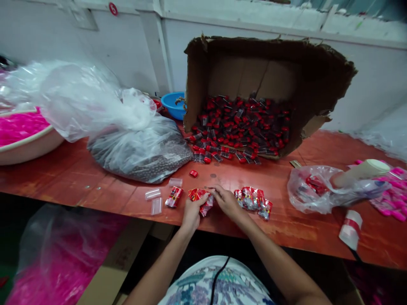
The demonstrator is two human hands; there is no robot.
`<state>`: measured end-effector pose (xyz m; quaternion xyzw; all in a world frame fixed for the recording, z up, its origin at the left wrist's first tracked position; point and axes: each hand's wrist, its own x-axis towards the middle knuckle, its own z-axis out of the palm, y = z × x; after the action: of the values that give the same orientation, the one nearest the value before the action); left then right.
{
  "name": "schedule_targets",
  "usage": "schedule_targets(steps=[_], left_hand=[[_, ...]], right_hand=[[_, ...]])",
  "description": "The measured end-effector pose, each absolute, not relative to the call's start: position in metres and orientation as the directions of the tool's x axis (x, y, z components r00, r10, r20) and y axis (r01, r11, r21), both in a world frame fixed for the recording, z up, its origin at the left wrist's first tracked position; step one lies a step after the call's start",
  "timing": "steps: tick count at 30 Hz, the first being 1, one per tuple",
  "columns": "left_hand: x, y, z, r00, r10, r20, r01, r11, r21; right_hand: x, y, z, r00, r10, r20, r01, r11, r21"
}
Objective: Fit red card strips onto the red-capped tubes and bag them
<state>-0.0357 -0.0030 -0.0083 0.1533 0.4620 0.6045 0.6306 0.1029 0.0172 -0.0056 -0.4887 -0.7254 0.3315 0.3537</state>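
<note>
The left hand point(191, 212) grips glossy, flat red packets point(194, 194), fanned between the two hands and slanting from upper left to lower right. The right hand point(226, 202) has its fingers drawn narrow beside their right edge; whether it pinches anything, one cannot tell. Crinkled foil packets point(252, 198) lie nearer the right hand, smooth clear tubes point(153, 194) left of the left hand, on the bench point(295, 220).

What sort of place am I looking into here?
Probably a small packing workshop: a torn cardboard box spills many red-capped containers, a clear bag holds dark beads, and small red packets lie grouped on the worktable.
</note>
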Motion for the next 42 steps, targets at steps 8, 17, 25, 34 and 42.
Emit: schedule_targets(steps=[8, 17, 25, 34, 42], left_hand=[[-0.064, 0.003, -0.004, -0.252, 0.872, -0.419, -0.668, 0.156, 0.727], [-0.066, 0.007, -0.008, -0.25, 0.832, -0.495, -0.726, 0.177, 0.665], [-0.05, 0.005, -0.006, -0.107, 0.808, -0.58, -0.793, 0.282, 0.54], [-0.018, 0.002, -0.007, -0.113, 0.846, -0.522, -0.751, 0.271, 0.602], [-0.004, -0.01, -0.003, -0.2, 0.931, -0.304, -0.572, 0.141, 0.808]], right_hand=[[0.1, 0.14, -0.007, -0.12, 0.973, 0.195, 0.856, 0.201, -0.477], [0.089, 0.094, -0.015, -0.157, 0.985, 0.069, 0.926, 0.172, -0.337], [0.111, -0.007, -0.009, -0.042, 0.991, 0.129, 0.532, 0.132, -0.837], [0.112, -0.06, -0.006, 0.073, 0.995, -0.065, -0.146, -0.054, -0.988], [0.126, -0.06, -0.005, 0.109, 0.975, -0.195, -0.369, -0.142, -0.918]])
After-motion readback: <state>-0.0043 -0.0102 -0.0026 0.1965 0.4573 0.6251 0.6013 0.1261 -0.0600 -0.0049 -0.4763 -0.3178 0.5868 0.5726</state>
